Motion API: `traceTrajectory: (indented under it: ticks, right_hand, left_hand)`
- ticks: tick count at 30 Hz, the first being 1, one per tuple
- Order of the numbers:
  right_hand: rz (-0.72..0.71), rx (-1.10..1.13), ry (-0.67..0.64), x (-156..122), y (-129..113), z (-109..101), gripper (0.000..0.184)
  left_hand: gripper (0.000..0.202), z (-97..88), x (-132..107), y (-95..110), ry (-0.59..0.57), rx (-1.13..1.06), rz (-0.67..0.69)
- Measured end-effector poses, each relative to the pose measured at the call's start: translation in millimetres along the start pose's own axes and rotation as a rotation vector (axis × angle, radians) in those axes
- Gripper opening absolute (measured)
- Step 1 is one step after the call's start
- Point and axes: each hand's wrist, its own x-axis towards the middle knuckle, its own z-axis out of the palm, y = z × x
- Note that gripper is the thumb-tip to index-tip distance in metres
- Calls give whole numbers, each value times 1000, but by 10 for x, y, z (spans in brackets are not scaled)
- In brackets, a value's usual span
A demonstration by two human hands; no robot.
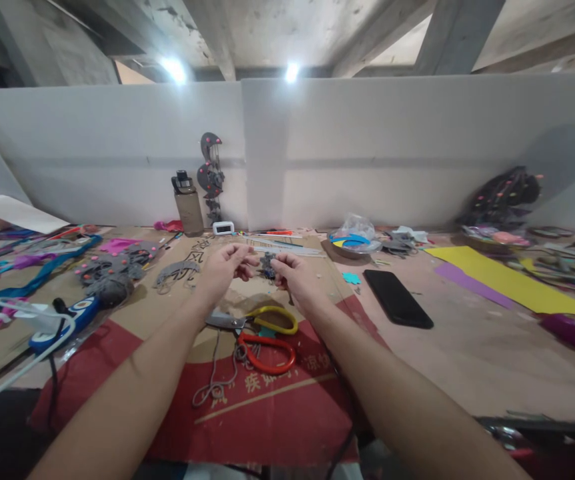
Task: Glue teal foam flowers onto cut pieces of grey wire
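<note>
Scissors (262, 337) lie below the hands; phone (397, 298) blocks rightward.

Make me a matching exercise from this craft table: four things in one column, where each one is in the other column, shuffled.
Things
1. small dark piece
2. black phone
3. water bottle
4. scissors

Places
A. standing at the back wall
B. lying on the cardboard, between the forearms
C. at the fingertips of the right hand
D. flat on the table, to the right of the right hand

Pairs: 1-C, 2-D, 3-A, 4-B
</note>
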Motion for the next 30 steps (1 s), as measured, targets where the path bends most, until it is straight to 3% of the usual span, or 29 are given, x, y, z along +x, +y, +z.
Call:
traceTrajectory:
  ticks: [4,13,21,26,30]
  right_hand:
    - [45,96,-5,21,29,-14,24]
    - [70,117,8,10,9,19,20]
    - [31,-16,-66,-14,38,52,20]
    - [70,133,-72,-23,48,51,26]
    - [86,105,-3,-13,48,42,20]
  left_hand:
    - [37,-67,34,1,68,-22,-24]
    - [41,-24,33,-23,34,51,-79]
    - [30,18,20,-59,-117,111,-50]
    - [27,10,4,-34,-42,28,-87]
    - [30,12,-6,6,-3,-32,-116]
